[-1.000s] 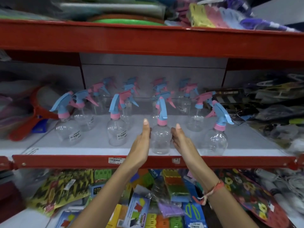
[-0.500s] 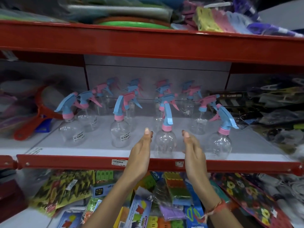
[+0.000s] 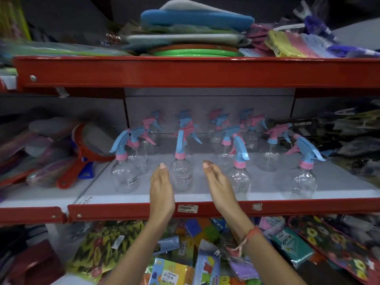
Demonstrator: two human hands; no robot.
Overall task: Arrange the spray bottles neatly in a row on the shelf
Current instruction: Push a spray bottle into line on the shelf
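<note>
A clear spray bottle [image 3: 181, 174] stands near the front of the grey shelf [image 3: 265, 194], second from left in its row, between an open left hand [image 3: 162, 192] and open right hand [image 3: 219, 187], neither gripping it.

Red steel rack [image 3: 197, 73], grey back panel [image 3: 209, 101], white shelf board [image 3: 51, 197], packaged goods [image 3: 185, 264] crowded below, stacked trays [image 3: 195, 52] above, dim shop lighting, edges blurred
</note>
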